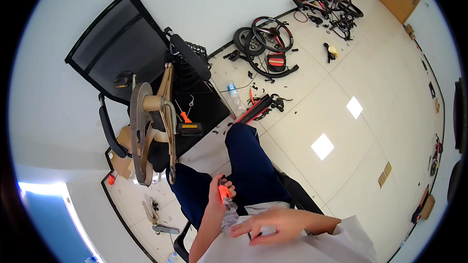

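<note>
My left hand (217, 194) is closed around an orange-and-black thing (224, 193) above my lap. A blurred, crumpled greyish part hangs below it, and its exact kind does not show. Close by on the right, my right hand (275, 225) is held over my light-coloured top with fingers stretched and thumb apart. Near the thumb tip is a small dark thing (251, 235); whether the hand touches it I cannot tell. In front of me, a bronze bicycle frame part (163, 102) with a large ring (141, 134) and pedals (189, 128) rests on a black office chair (117, 34).
An orange-handled screwdriver (185, 117) lies on the chair seat. Beside the chair stands a plastic bottle (235, 98). Bicycle wheels (273, 34), a red-and-black bag (276, 62) and a bicycle frame (314, 4) lie along the wall. Metal parts (155, 216) are on the floor at left.
</note>
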